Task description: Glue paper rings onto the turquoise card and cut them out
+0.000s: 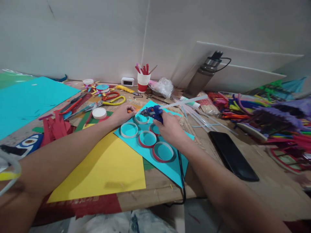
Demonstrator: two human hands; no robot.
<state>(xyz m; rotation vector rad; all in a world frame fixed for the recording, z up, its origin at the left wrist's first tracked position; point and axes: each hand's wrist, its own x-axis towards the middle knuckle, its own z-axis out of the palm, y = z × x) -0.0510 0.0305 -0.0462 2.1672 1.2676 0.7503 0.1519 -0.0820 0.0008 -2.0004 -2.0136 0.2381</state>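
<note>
My right hand (170,126) is closed around a blue glue gun (153,112), with a long translucent glue stick (186,102) jutting from its back. The gun's nozzle points left, over the far paper ring (142,120). My left hand (125,114) has its fingers pinched at that ring's left rim; the exact grip is partly hidden. Several more rings stand on the turquoise sheet (176,171): a white-edged ring (129,130), a red-and-white ring (147,139) and a nearer red-and-white ring (163,152). Another ring is partly covered by my right hand.
Yellow paper (109,165) lies under my left forearm. Scissors (114,99), a yellow cutter (125,89) and a paper cup (143,81) stand behind. At right are a black phone (232,155), a bottle (202,76) and pipe cleaners (239,108). A black cord (181,174) hangs over the front edge.
</note>
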